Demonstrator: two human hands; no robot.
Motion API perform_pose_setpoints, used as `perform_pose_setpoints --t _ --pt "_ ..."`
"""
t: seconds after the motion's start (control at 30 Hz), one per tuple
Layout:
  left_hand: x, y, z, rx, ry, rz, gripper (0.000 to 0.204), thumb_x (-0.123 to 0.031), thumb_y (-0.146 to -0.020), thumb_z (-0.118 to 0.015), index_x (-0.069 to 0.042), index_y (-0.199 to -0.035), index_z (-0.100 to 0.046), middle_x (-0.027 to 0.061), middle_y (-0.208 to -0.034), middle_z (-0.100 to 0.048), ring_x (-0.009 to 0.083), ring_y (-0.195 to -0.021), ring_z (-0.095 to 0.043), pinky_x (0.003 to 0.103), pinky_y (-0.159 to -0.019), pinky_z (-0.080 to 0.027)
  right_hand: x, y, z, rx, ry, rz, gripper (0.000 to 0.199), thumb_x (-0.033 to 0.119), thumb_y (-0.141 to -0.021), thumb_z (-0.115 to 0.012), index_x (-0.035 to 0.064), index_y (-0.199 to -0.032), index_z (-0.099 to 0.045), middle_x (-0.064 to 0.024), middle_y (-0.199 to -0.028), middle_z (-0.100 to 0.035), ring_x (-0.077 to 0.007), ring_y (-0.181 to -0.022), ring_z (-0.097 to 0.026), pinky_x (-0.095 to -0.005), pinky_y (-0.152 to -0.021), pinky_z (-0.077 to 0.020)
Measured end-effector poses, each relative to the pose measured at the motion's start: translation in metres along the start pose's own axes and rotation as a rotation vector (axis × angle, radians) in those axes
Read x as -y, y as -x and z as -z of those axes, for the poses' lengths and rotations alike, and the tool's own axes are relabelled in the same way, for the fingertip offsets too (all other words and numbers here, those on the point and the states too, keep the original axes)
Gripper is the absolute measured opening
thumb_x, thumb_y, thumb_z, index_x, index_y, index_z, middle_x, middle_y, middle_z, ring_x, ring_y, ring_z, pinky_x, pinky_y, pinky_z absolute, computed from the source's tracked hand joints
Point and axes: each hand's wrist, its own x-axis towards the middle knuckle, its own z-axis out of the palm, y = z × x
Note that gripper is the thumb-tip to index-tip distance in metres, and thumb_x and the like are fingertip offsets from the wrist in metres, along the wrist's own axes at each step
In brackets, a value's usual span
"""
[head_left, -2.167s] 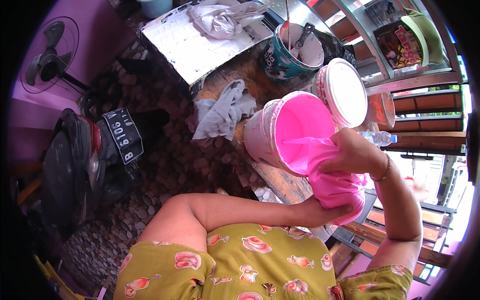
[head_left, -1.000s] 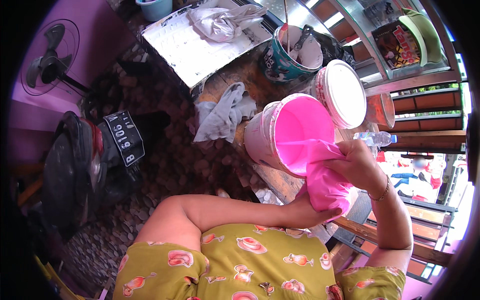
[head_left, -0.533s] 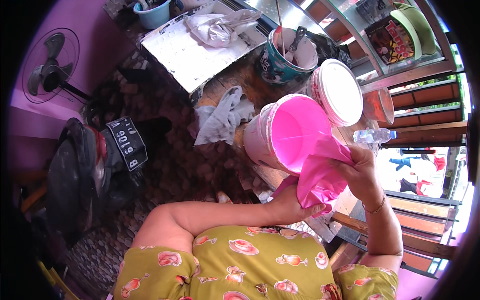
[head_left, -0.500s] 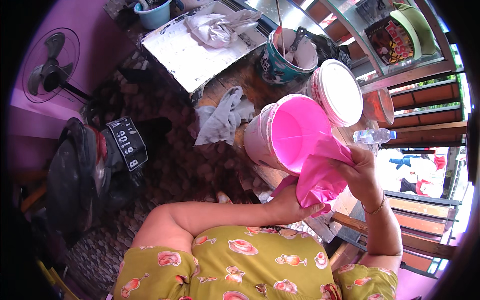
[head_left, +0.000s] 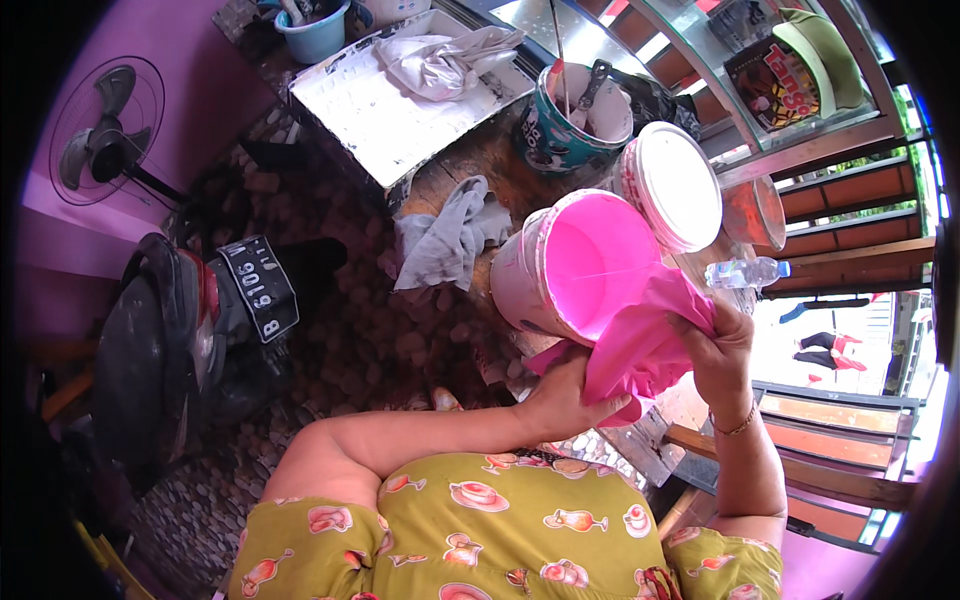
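A crumpled pink cloth [head_left: 645,345] is held in both hands at the near rim of an open white bucket [head_left: 522,285], whose inside shows bright pink. My left hand [head_left: 566,398] grips the cloth's lower left part, thumb pointing right. On the other side, my right hand [head_left: 722,352] has its fingers closed on the cloth's right edge. A thin light strand runs across the bucket's mouth above the cloth. Part of the bucket's near rim is hidden behind the cloth.
Around the bucket stand a white-lidded bucket [head_left: 680,188], a teal paint pail [head_left: 560,135] with a scraper, a plastic bottle [head_left: 740,273] and an orange-tinted container [head_left: 757,212]. A grey rag [head_left: 450,235] and a paint-stained tray [head_left: 370,115] lie farther left. A motorbike [head_left: 150,360] stands at left.
Both hands have shifted slightly left with the pink cloth, and its folds have changed. The bucket stays in place.
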Motion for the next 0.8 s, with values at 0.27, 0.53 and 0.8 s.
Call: perform_pose_setpoints --t 0.27,0.53,0.8 --pt "-0.002 0.002 -0.004 -0.023 -0.011 0.13 0.034 -0.03 -0.082 -0.066 -0.003 -0.101 -0.055 0.0127 -0.095 -0.059 0.0252 -0.089 -0.059 0.036 -0.078 -0.046 0.001 0.003 -0.001 -0.051 -0.031 0.046 0.013 0.0 -0.079 -0.065 -0.0026 -0.092 -0.065 -0.0025 -0.075 -0.065 -0.0046 -0.069 -0.056 -0.0208 -0.061 -0.0464" --pt "-0.001 0.003 -0.001 -0.065 -0.048 0.147 0.041 -0.031 -0.081 -0.068 0.0 -0.104 -0.054 0.0155 -0.097 -0.059 0.0272 -0.09 -0.06 0.037 -0.077 -0.046 -0.009 0.013 -0.001 -0.178 0.077 0.089 0.011 0.0 -0.079 -0.065 -0.0016 -0.09 -0.064 -0.0012 -0.074 -0.064 -0.0052 -0.069 -0.055 -0.0217 -0.062 -0.0446" --pt "-0.003 0.005 0.002 -0.084 -0.044 0.128 0.042 -0.032 -0.078 -0.07 0.0 -0.102 -0.056 0.0157 -0.092 -0.062 0.0278 -0.084 -0.062 0.038 -0.073 -0.048 -0.01 0.017 -0.006 -0.2 -0.061 0.107 0.009 -0.002 -0.08 -0.064 -0.0007 -0.089 -0.064 0.0 -0.076 -0.063 -0.0045 -0.07 -0.054 -0.021 -0.063 -0.0435"
